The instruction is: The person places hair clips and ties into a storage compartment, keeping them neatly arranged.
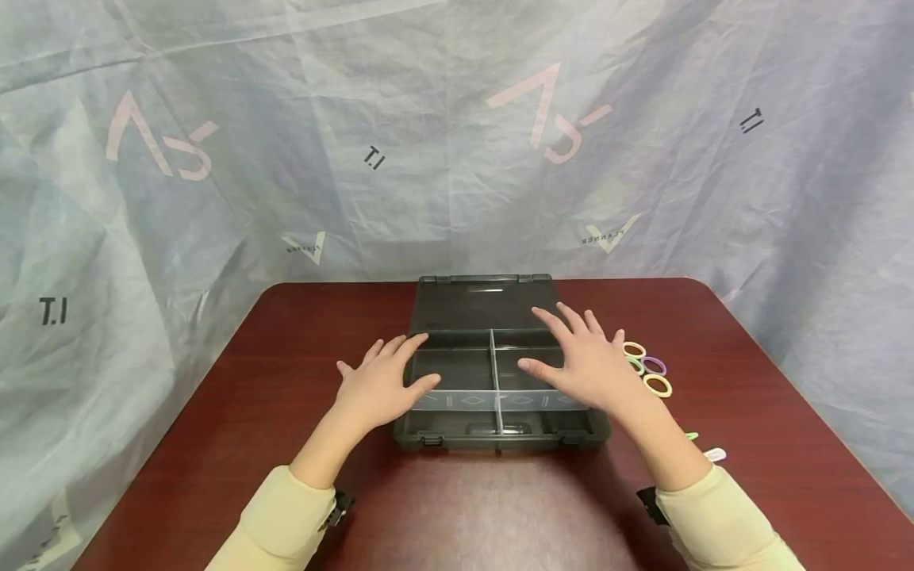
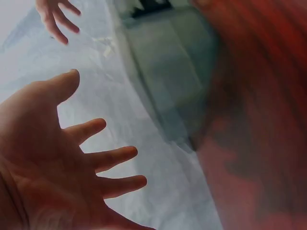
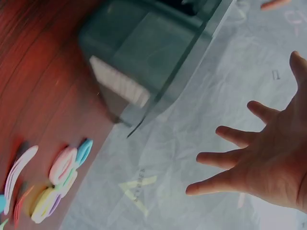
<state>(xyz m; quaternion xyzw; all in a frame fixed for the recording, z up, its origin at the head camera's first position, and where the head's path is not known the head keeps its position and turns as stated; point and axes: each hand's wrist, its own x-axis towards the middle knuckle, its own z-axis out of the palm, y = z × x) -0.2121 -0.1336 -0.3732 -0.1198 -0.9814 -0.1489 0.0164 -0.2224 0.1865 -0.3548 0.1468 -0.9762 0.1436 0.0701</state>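
A dark translucent plastic storage box (image 1: pixel 446 370) lies in the head view, its lid (image 1: pixel 485 305) folded back flat behind it. Pale dividers (image 1: pixel 464 400) split it into several compartments, and I see nothing in them. My left hand (image 1: pixel 378 385) hovers over the box's left side, fingers spread, holding nothing. Over the right side is my right hand (image 1: pixel 596 369), likewise spread and holding nothing. In the wrist views both palms face inward, apart from the box, whose near side is blurred.
Right of the box lie several coloured hair ties (image 3: pixel 63 165). Nearer to me are slim hair clips (image 3: pixel 19 172), partly hidden by my right forearm in the head view. A grey printed cloth (image 1: pixel 450 143) hangs behind the dark red table (image 1: pixel 485 507).
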